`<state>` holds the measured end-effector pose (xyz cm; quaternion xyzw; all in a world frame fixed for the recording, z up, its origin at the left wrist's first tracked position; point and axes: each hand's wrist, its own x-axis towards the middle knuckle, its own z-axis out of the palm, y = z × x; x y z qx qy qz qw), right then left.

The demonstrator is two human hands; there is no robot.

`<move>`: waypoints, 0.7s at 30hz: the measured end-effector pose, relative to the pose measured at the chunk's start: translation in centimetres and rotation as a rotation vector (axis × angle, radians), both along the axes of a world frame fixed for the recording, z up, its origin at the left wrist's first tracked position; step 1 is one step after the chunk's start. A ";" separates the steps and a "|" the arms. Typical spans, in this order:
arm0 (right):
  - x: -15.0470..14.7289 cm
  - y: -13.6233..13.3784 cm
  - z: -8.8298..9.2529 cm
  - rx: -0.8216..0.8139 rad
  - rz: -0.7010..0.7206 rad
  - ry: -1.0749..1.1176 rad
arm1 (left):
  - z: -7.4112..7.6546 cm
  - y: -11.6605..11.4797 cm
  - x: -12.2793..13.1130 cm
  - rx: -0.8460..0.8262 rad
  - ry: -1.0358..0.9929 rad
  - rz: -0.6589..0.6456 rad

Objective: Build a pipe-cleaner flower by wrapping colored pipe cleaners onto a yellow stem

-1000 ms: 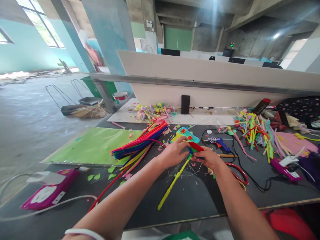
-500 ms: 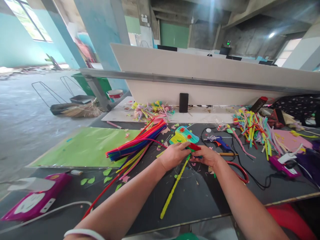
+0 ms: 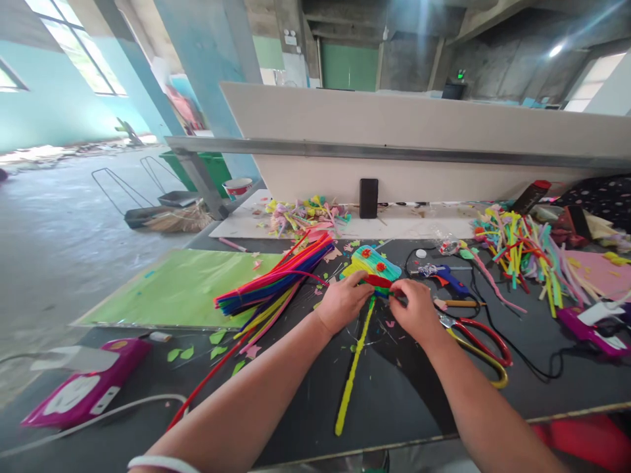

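My left hand (image 3: 342, 301) and my right hand (image 3: 417, 309) meet over the dark table (image 3: 394, 394), both pinching a small red and green pipe-cleaner piece (image 3: 378, 282). A long yellow pipe cleaner (image 3: 352, 368) hangs down from that piece toward the table's front edge. Just behind my fingers lies a teal and yellow felt piece with red flowers (image 3: 374, 261). A bundle of multicoloured pipe cleaners (image 3: 276, 279) fans out to the left of my left hand.
Red-handled scissors (image 3: 480, 345) and a blue glue gun (image 3: 444, 274) with a black cord lie to the right. Cut pipe-cleaner pieces (image 3: 517, 246) pile at the far right. A green sheet (image 3: 182, 289) and a pink device (image 3: 86, 384) lie left. A black phone (image 3: 368, 197) leans against the white partition.
My right hand has shifted slightly right, uncovering the scissors. The yellow pipe cleaner hangs more steeply. The view has moved a little.
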<state>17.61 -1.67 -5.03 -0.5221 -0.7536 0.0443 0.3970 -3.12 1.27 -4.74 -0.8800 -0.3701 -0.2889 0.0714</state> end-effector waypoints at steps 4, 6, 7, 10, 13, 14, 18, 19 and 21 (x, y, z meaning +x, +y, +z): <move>-0.9 0.0 -0.1 0.031 -0.039 -0.207 | -0.2 -0.1 0.2 -0.002 -0.025 -0.025; -1.0 0.1 -0.3 0.039 -0.046 -0.244 | -0.3 -0.2 0.3 -0.013 -0.029 -0.039; -1.0 0.2 -0.4 0.045 -0.047 -0.249 | -0.4 -0.2 0.4 -0.023 -0.029 -0.042; -1.0 0.3 -0.7 0.051 -0.037 -0.248 | -0.6 -0.2 0.5 -0.052 -0.029 -0.039; -1.0 0.4 -0.9 0.043 -0.041 -0.247 | -0.9 -0.2 0.5 -0.071 -0.030 -0.029; -1.1 0.4 -1.0 0.043 -0.043 -0.252 | -0.9 -0.2 0.5 -0.070 -0.029 -0.025; -1.2 0.3 -1.2 0.055 -0.019 -0.332 | -0.9 0.0 0.4 -0.020 0.008 -0.005; -1.3 0.3 -1.3 0.057 -0.005 -0.363 | -0.9 0.1 0.4 -0.012 0.022 -0.009; -1.4 0.2 -1.5 0.061 0.013 -0.410 | -0.9 0.4 0.2 -0.014 0.043 -0.038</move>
